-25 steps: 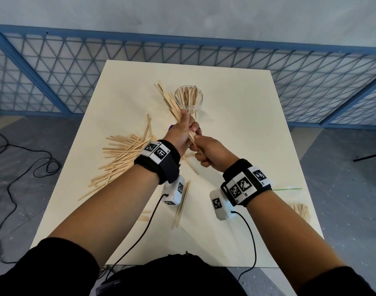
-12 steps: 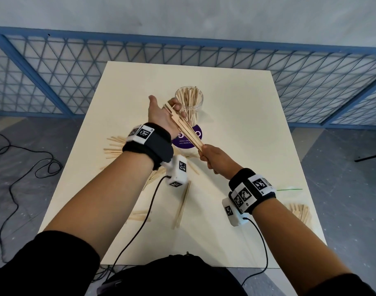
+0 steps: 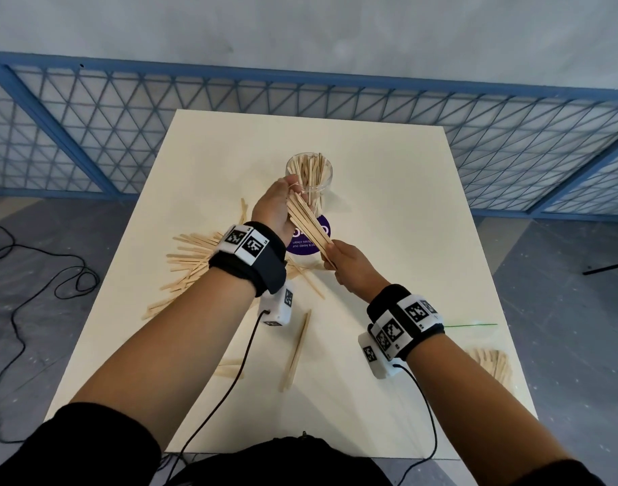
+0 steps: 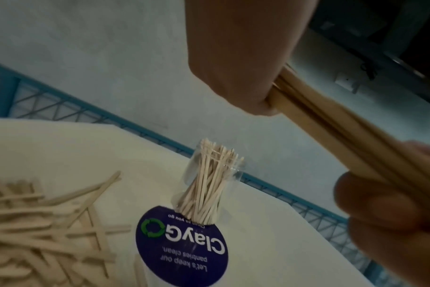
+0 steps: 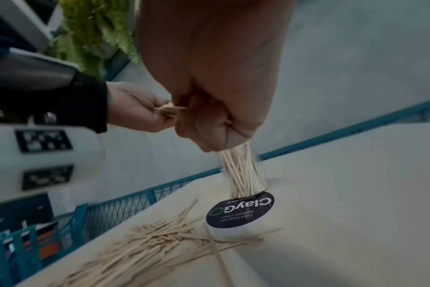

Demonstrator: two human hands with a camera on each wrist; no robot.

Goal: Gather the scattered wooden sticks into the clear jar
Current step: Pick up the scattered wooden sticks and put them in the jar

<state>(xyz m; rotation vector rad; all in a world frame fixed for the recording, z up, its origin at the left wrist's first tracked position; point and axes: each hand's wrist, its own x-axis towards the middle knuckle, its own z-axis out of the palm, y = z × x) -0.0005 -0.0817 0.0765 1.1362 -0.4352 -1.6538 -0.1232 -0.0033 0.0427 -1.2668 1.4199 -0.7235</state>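
Both hands hold one bundle of wooden sticks [image 3: 305, 221] slanted in the air in front of the clear jar [image 3: 320, 185]. My left hand [image 3: 290, 191] grips the bundle's upper end beside the jar's rim. My right hand [image 3: 335, 261] grips the lower end. The jar [image 4: 210, 182] stands upright with several sticks in it. In the left wrist view the bundle [image 4: 331, 126] runs down to the right hand's fingers [image 4: 380, 209]. The right wrist view shows my right hand [image 5: 209, 120] fisted on the sticks, above the jar [image 5: 243, 170].
A round purple ClayGo disc [image 3: 312, 245] lies just in front of the jar. A heap of loose sticks [image 3: 191, 264] lies on the white table's [image 3: 388, 191] left side. More sticks [image 3: 297, 349] lie near the front, and another pile [image 3: 493, 363] at the right edge. A blue mesh fence [image 3: 125, 110] stands behind.
My left hand slid up the bundle from beside the right hand and now grips its upper end. The bundle's top has come closer to the jar's rim.
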